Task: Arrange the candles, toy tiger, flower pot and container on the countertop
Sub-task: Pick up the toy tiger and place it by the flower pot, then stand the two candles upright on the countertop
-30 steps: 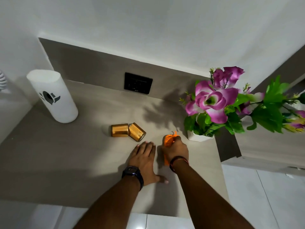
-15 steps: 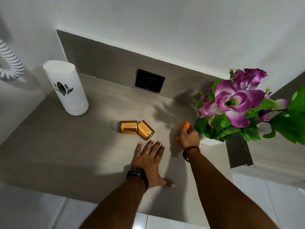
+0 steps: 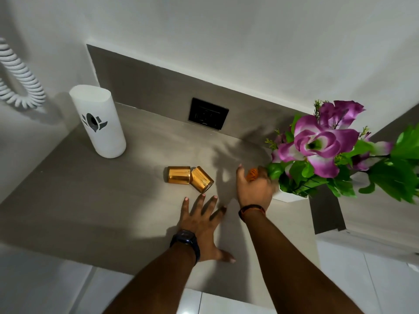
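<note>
Two gold candles (image 3: pixel 189 181) lie on their sides, touching, in the middle of the grey countertop (image 3: pixel 90 200). My left hand (image 3: pixel 199 220) rests flat and spread just in front of them, holding nothing. My right hand (image 3: pixel 254 189) holds the small orange toy tiger (image 3: pixel 252 174) beside the white flower pot (image 3: pixel 290 196), whose purple flowers and green leaves partly cover the fingers. A tall white container (image 3: pixel 99 121) with a dark emblem stands upright at the back left.
A black wall socket (image 3: pixel 208 113) sits in the grey backsplash. A white coiled cord (image 3: pixel 18 80) hangs on the left wall. The counter's front edge runs under my forearms, and its right end stops behind the pot.
My right hand has carried the toy tiger away from me and to the right, up against the flower pot. My left hand has stayed flat on the counter.
</note>
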{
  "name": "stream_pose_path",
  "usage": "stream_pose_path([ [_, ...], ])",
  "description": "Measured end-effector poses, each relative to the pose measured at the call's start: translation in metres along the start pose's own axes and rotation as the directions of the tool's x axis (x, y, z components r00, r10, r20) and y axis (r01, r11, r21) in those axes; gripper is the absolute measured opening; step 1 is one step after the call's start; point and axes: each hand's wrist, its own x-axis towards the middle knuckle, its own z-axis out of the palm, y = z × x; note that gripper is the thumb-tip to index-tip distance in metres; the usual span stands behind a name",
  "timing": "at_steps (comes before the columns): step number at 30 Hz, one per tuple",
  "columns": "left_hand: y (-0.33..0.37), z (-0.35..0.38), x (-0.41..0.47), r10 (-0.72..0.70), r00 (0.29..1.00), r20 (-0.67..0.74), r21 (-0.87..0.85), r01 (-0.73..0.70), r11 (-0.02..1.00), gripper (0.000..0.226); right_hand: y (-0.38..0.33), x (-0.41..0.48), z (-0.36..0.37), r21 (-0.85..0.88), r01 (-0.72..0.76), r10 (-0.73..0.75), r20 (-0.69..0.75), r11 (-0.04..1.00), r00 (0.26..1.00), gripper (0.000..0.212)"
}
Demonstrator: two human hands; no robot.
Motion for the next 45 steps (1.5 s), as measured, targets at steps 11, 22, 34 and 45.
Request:
stream_pose_path([
  [11, -0.098, -0.068, 0.005, -0.126, 0.911, -0.394, -0.126, 0.082, 0.989, 0.093, -0.038, -0.02, 0.036, 0.09, 0.201, -0.212, 0.635, 0.975, 0.743, 0.065],
  [22, -0.118, -0.083, 0.044, -0.112, 0.945, -0.307, -0.112, 0.08, 0.99, 0.04, -0.023, -0.022, 0.057, 0.049, 0.197, -0.193, 0.515, 0.979, 0.835, 0.057],
  [34, -0.121, -0.065, 0.054, -0.526, 0.784, -0.33, -0.846, 0.0, 0.532, 0.055, 0.0, -0.025, 0.07, 0.297, 0.04, -0.135, 0.308, 0.954, 0.942, 0.06],
  [45, -0.148, -0.059, 0.027, -0.603, 0.725, -0.332, -0.829, 0.081, 0.554, 0.083, -0.035, -0.058, 0.055, 0.235, 0.539, -0.558, 0.017, 0.809, 0.83, 0.083],
])
